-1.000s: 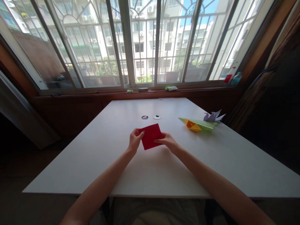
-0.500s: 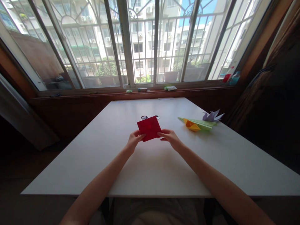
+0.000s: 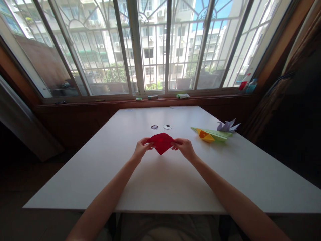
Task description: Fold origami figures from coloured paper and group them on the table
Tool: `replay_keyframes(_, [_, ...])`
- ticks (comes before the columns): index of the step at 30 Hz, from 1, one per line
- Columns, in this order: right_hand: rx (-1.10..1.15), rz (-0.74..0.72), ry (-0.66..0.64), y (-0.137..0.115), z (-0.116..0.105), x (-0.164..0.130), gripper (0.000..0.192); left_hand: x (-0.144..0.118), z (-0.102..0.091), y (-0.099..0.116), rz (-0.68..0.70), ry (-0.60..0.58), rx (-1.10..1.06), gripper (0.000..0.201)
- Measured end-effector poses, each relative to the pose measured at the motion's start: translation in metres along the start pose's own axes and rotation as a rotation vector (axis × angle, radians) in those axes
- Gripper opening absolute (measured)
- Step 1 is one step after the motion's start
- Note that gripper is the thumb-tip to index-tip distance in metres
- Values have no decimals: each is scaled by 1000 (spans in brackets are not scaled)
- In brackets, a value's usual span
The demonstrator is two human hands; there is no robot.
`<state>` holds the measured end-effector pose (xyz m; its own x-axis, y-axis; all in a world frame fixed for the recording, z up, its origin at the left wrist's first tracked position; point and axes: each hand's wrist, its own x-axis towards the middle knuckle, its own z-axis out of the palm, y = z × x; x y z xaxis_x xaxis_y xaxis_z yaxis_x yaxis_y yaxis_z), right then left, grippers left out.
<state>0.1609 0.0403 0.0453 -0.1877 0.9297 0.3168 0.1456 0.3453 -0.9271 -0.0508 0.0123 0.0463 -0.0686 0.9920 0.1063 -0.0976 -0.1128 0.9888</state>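
A: Where is the red paper (image 3: 161, 142) right now?

B: Above the middle of the white worktop (image 3: 160, 187), a little toward its far edge, held between both hands. It looks lifted just off the surface, with a point hanging down toward the person.

A: And the grip?

B: The left hand (image 3: 141, 148) pinches the left corner, its fingers closed on the paper. The right hand (image 3: 184, 146) does the same on the right corner. The sheet sags or bends along the line between the two pinches.

A: So which step is this?

B: I judge it a fold in the making: the far part tips over the near one, and no sharp crease shows so far. The next move calls for matching the edges or corners, laying the sheet flat and pressing along the fold.

A: Anything else on the worktop?

B: Toward the far right edge lie a green folded paper (image 3: 217, 134) with an orange folded piece (image 3: 205, 135) touching it, and a pale purple folded shape (image 3: 227, 126) just behind. Two small round discs (image 3: 161, 127) sit beyond the red paper.

A: Any writing or brand?

B: None that I can read. The bottles (image 3: 247, 83) on the window sill are too small to make out labels.
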Motion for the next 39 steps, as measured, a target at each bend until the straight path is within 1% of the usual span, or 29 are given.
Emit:
replay_keyframes(3, [26,-26,23,0,1,0,24,-2,1,0,8,-7,-34,31])
replay_keyframes(6, [79,-27,29,0,0,1,25,-2,1,0,34,-19,-33,30])
replay_keyframes(10, [201,27,2,0,-1,4,32,1,1,-2,38,43,-58,28])
replay_keyframes(12, [238,47,16,0,-1,4,32,3,2,-4,34,65,-68,27])
replay_keyframes(20, [212,49,64,5,5,2,29,5,-1,-17,67,55,-25,24])
replay_keyframes(25, [220,63,79,6,8,0,27,4,1,-15,104,78,-86,29])
replay_keyframes(28, [247,73,98,4,8,0,26,2,3,-11,109,65,-85,39])
replay_keyframes(31, [289,116,104,4,6,1,27,0,4,-7,77,19,-66,52])
replay_keyframes(34, [286,127,118,6,4,3,29,-3,5,-4,17,-92,-47,60])
replay_keyframes(37, [244,76,99,6,4,4,26,-6,8,-4,-10,-191,-30,56])
replay_keyframes(39, [199,31,51,5,6,3,24,-6,9,-5,-4,-211,-20,47])
